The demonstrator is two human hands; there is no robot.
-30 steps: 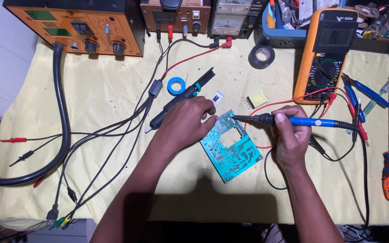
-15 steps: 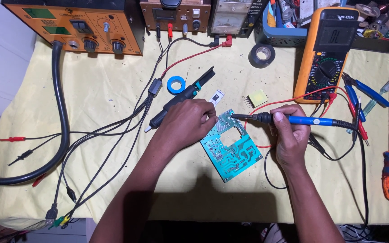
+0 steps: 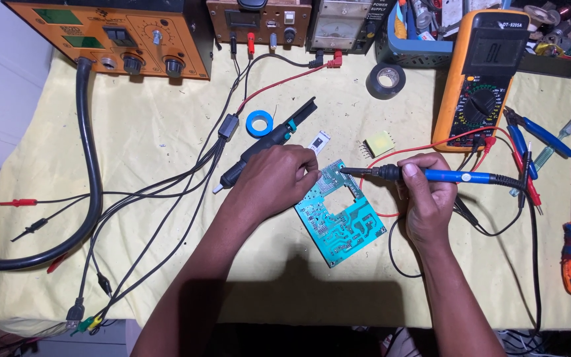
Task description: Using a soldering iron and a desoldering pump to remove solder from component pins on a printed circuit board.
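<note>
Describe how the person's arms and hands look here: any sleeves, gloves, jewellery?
Both forearms are bare up to the frame's bottom edge; no sleeve shows. The left hand and right hand wear no gloves, and no watch, ring or wristband is visible. The lower forearms lie in shadow.

Bare cloth [image 3: 166, 132] lies open left of the circuit board [image 3: 342, 215]; cables [image 3: 166, 198], multimeter [image 3: 484, 79] and pliers [image 3: 536, 132] crowd elsewhere.
</note>
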